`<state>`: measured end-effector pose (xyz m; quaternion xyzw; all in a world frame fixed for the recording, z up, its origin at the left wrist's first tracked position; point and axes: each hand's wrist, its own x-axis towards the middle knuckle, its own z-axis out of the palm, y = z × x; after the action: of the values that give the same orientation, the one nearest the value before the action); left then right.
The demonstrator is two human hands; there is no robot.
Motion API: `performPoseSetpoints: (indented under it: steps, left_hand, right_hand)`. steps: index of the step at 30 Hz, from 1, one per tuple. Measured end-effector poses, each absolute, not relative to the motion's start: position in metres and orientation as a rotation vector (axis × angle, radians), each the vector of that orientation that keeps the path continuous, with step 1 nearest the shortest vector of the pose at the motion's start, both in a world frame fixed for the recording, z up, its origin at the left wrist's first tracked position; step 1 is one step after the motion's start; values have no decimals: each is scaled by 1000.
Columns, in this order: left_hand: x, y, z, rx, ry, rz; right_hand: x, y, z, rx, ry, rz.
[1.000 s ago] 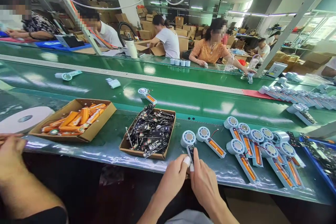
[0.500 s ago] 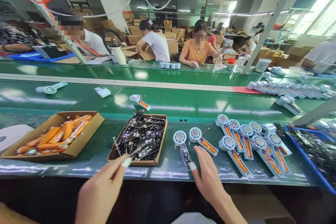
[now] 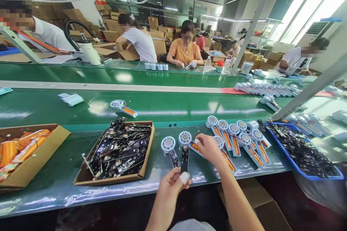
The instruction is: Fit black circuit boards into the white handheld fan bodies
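Note:
My left hand, with a white cover on the thumb, pinches a narrow black circuit board upright near the table's front edge. The board's top overlaps a light-blue handheld fan body that has an orange battery in its handle. My right hand has its fingers curled together over that handle, by its thin red wire. Whether the fingers grip the wire or the handle is hidden. Just to the left lies another fan body with a circuit board in its handle, partly behind my left hand.
A cardboard tray of circuit boards and a cardboard box of orange batteries stand left. Several fan bodies lie right, before a blue tray of boards. A slanted metal post rises there. People sit across the green conveyor.
My left hand has come right from the tray of boards and now holds a circuit board before the fans. My right hand has moved up to the second fan's wire. The view has turned right.

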<state>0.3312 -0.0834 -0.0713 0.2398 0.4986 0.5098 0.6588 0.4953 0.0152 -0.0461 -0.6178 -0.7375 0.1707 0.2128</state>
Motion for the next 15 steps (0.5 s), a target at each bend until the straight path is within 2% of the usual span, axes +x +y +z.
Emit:
performPoseSetpoints:
  steps: [5, 11, 15]
  left_hand:
    - [353, -81, -79, 662, 1079, 1107]
    - [308, -82, -95, 875, 1426, 1111]
    - [278, -85, -92, 970, 1580, 1077]
  right_hand:
    - [495, -1, -42, -1697, -2178, 533]
    - [489, -29, -41, -1619, -2176, 765]
    - [486, -29, -34, -1654, -2295, 693]
